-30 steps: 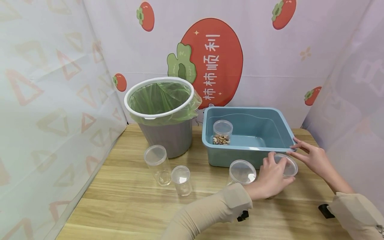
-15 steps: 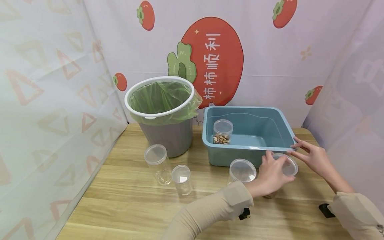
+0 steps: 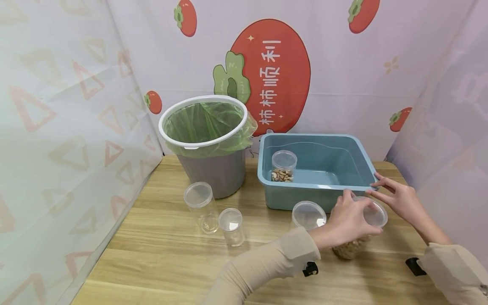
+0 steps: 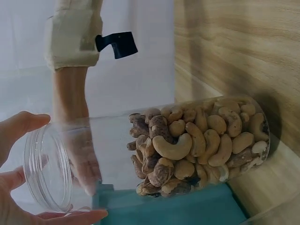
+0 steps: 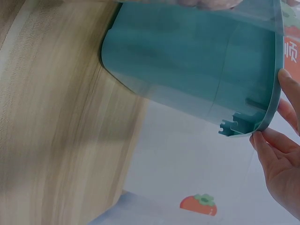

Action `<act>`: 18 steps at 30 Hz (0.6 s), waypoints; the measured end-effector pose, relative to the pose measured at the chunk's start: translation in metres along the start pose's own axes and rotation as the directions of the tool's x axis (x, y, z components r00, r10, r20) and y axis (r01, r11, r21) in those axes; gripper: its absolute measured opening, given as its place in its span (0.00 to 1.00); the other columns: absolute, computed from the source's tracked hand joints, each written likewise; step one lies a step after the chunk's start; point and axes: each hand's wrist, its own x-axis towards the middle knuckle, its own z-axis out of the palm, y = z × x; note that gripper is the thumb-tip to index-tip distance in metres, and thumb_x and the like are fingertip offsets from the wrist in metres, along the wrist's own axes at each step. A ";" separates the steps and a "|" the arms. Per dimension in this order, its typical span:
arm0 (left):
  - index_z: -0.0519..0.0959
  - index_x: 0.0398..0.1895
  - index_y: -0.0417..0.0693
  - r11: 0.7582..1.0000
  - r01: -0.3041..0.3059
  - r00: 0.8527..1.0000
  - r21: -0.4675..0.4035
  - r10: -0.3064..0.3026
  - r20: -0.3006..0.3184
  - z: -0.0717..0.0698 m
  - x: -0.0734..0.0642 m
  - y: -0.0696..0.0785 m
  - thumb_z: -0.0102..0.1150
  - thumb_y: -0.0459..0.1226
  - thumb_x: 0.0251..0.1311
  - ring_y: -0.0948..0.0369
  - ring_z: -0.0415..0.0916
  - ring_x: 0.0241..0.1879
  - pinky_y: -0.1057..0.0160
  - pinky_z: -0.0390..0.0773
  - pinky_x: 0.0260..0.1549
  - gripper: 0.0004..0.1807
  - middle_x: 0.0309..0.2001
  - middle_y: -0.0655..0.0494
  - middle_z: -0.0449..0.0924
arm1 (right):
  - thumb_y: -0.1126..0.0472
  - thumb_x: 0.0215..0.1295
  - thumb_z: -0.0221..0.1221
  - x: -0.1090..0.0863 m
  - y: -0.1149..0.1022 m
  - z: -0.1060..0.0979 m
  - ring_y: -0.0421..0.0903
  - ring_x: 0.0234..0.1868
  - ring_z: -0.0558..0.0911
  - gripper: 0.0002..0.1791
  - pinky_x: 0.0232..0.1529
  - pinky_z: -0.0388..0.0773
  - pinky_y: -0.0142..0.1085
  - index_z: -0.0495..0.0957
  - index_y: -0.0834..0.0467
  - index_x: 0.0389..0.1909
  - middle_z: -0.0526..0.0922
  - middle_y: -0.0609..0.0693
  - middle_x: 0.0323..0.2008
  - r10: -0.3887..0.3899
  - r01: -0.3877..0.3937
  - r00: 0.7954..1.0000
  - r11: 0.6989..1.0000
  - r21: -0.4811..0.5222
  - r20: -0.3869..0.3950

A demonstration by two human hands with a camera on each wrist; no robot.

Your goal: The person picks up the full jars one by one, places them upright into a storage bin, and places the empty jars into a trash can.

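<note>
My left hand (image 3: 348, 220) grips a tall clear jar by its round lid (image 3: 376, 215) from above. The jar of cashews (image 4: 197, 145) leans in the head view, its lid to the right of its base. In the left wrist view thumb and fingers spread round the lid end, and the nuts fill the base half. My right hand (image 3: 400, 201) pinches the rim of the blue plastic tub (image 3: 293, 197) at its front right corner; the fingers (image 5: 265, 150) show there in the right wrist view. Inside the tub, at its left, stands a short jar of nuts (image 3: 283, 170).
Another lidded clear jar (image 3: 308, 214) stands before the tub, partly behind my left forearm. Farther left are a tall clear jar (image 3: 200, 205) and a small one (image 3: 231, 226), both lidded. A grey bin (image 3: 225, 176) with a green liner stands at the back left.
My left hand has tipped the cashew jar so its lid shifts to the right, and its nut-filled lower part now shows. My right hand keeps its place at the tub's corner.
</note>
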 end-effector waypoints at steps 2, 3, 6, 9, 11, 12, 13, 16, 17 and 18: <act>0.75 0.38 0.73 1.000 -0.011 1.000 0.002 0.011 0.025 -0.004 0.000 0.001 0.66 0.57 0.36 0.68 0.61 0.36 0.77 0.59 0.19 0.21 0.45 0.63 0.63 | 0.62 0.47 0.65 0.000 0.000 0.000 0.10 0.42 0.58 0.08 0.23 0.60 0.17 0.77 0.57 0.28 0.57 0.18 0.51 0.001 -0.001 1.000 1.000 0.000 0.003; 0.75 0.38 0.73 1.000 -0.023 0.999 0.002 0.023 0.035 -0.007 0.000 0.001 0.66 0.58 0.36 0.68 0.61 0.36 0.77 0.60 0.19 0.21 0.45 0.63 0.64 | 0.62 0.47 0.65 0.000 0.000 -0.001 0.10 0.42 0.57 0.08 0.23 0.60 0.18 0.77 0.57 0.28 0.57 0.17 0.51 0.003 -0.003 1.000 1.000 -0.002 0.006; 0.75 0.39 0.73 0.998 -0.069 0.995 0.000 0.068 0.073 -0.015 0.000 0.000 0.66 0.58 0.35 0.69 0.61 0.38 0.76 0.60 0.20 0.22 0.44 0.65 0.65 | 0.62 0.47 0.65 0.000 0.000 -0.001 0.09 0.42 0.57 0.08 0.21 0.60 0.20 0.77 0.57 0.28 0.57 0.16 0.50 0.003 -0.003 1.000 1.000 -0.005 0.010; 0.75 0.39 0.72 0.994 -0.113 0.988 -0.008 0.113 0.107 -0.023 0.000 -0.002 0.66 0.58 0.35 0.71 0.61 0.39 0.77 0.60 0.22 0.22 0.41 0.65 0.66 | 0.62 0.48 0.65 0.000 0.001 -0.001 0.09 0.42 0.57 0.08 0.20 0.59 0.21 0.77 0.57 0.29 0.56 0.16 0.50 0.003 -0.003 1.000 1.000 -0.005 0.017; 0.75 0.39 0.72 0.991 -0.136 0.982 -0.015 0.137 0.128 -0.028 0.001 -0.003 0.66 0.58 0.35 0.72 0.59 0.37 0.78 0.58 0.23 0.22 0.38 0.66 0.65 | 0.62 0.48 0.64 0.000 0.001 -0.001 0.09 0.42 0.57 0.08 0.20 0.59 0.20 0.77 0.58 0.29 0.56 0.17 0.51 0.004 -0.003 1.000 1.000 -0.003 0.022; 0.76 0.38 0.72 0.989 -0.149 0.980 -0.018 0.150 0.134 -0.031 0.001 -0.004 0.66 0.58 0.35 0.73 0.59 0.36 0.79 0.57 0.23 0.22 0.37 0.66 0.66 | 0.62 0.48 0.64 0.000 0.001 -0.001 0.09 0.42 0.57 0.08 0.20 0.59 0.20 0.77 0.58 0.29 0.56 0.16 0.50 0.004 -0.004 1.000 1.000 -0.004 0.023; 0.76 0.38 0.71 0.987 -0.162 0.977 -0.023 0.163 0.140 -0.034 0.001 -0.004 0.66 0.58 0.35 0.74 0.58 0.36 0.80 0.57 0.23 0.22 0.36 0.66 0.65 | 0.62 0.48 0.64 0.000 0.000 -0.001 0.09 0.42 0.57 0.08 0.21 0.59 0.20 0.77 0.58 0.29 0.56 0.16 0.50 0.002 -0.002 1.000 1.000 -0.005 0.022; 0.76 0.38 0.71 0.981 -0.188 0.968 -0.052 0.194 0.162 -0.043 0.000 -0.005 0.67 0.57 0.34 0.75 0.57 0.34 0.81 0.57 0.24 0.22 0.35 0.67 0.64 | 0.62 0.48 0.64 0.001 0.000 -0.001 0.09 0.42 0.57 0.07 0.22 0.60 0.19 0.77 0.57 0.28 0.56 0.15 0.50 -0.005 0.005 1.000 1.000 -0.016 0.016; 0.76 0.38 0.70 0.979 -0.195 0.965 -0.065 0.203 0.167 -0.046 0.000 -0.006 0.67 0.57 0.34 0.75 0.57 0.34 0.81 0.57 0.24 0.22 0.35 0.67 0.64 | 0.62 0.48 0.64 0.001 -0.001 -0.002 0.09 0.41 0.57 0.07 0.22 0.60 0.19 0.77 0.57 0.28 0.56 0.16 0.49 -0.013 0.013 1.000 1.000 -0.016 0.013; 0.76 0.38 0.70 0.976 -0.201 0.963 -0.080 0.212 0.169 -0.050 0.000 -0.006 0.67 0.56 0.34 0.75 0.57 0.34 0.82 0.58 0.23 0.22 0.35 0.66 0.64 | 0.62 0.48 0.64 0.001 -0.001 -0.002 0.10 0.41 0.57 0.06 0.23 0.60 0.19 0.77 0.57 0.28 0.56 0.16 0.49 -0.021 0.021 1.000 1.000 -0.020 0.012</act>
